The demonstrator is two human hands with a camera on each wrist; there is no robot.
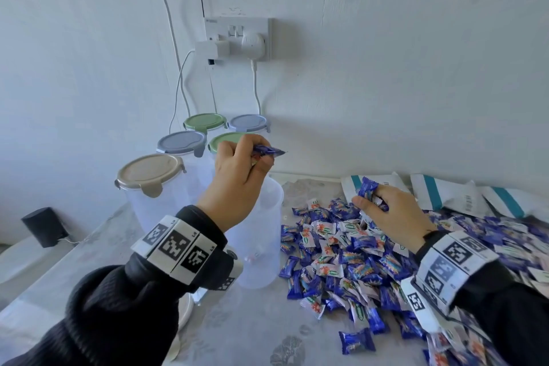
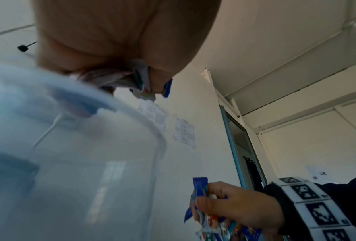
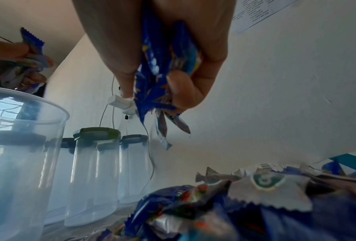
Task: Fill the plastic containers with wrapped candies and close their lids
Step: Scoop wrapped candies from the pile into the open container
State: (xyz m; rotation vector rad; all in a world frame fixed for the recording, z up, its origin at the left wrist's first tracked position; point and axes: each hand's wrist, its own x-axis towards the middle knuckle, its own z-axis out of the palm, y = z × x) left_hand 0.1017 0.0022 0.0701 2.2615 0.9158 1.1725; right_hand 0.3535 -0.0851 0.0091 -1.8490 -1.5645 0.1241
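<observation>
An open clear plastic container [image 1: 261,235] stands on the table, with a couple of candies at its bottom. My left hand [image 1: 240,169] hovers above its mouth and grips a bunch of wrapped candies [image 1: 267,151], blue ends sticking out to the right. My right hand [image 1: 386,211] sits over the pile of blue and white wrapped candies [image 1: 356,261] and grips a handful of candies [image 3: 164,68], one blue wrapper [image 1: 367,186] poking up. In the right wrist view the open container's rim [image 3: 28,104] is at the left.
Several closed containers stand behind: a beige-lidded one [image 1: 148,172], two blue-grey lids [image 1: 181,142] [image 1: 248,122], two green lids [image 1: 205,121] [image 1: 221,140]. White packets with teal stripes [image 1: 439,193] lie at the back right. A wall socket [image 1: 237,38] with cables hangs above.
</observation>
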